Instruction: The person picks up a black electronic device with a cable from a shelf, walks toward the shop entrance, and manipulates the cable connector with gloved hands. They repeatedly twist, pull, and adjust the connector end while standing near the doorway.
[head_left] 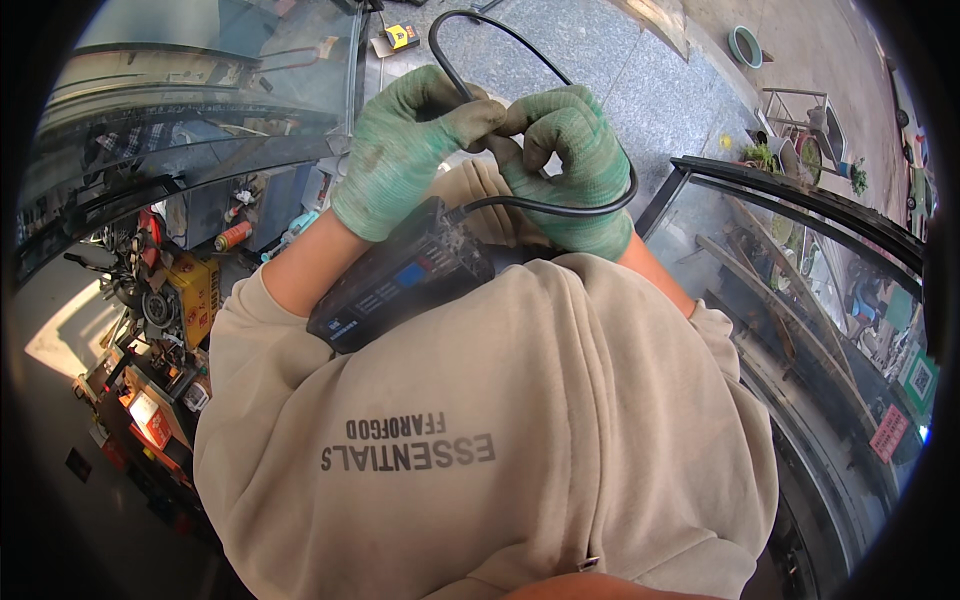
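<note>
A black cable [580,212] runs out of the end of a black rectangular box [400,275] with a blue patch on its label. The box lies against my front, beneath my left forearm; whether it is a battery or a charger, I cannot tell. My left hand [395,150], in a green knit glove, is closed on the cable near its far end. My right hand [580,160], gloved alike, has thumb and fingers curled together, and the cable passes around its wrist side. Both sets of fingertips meet in front of me. The cable's tip is hidden between them. Beyond the hands, the cable arches in a loop.
Glass door panels stand at left [300,80] and right [800,240]. Grey stone paving [640,100] lies ahead, with a small yellow-and-black box [402,38] on it. A green basin [744,46] sits farther off. Tools and a yellow case [195,290] crowd the left.
</note>
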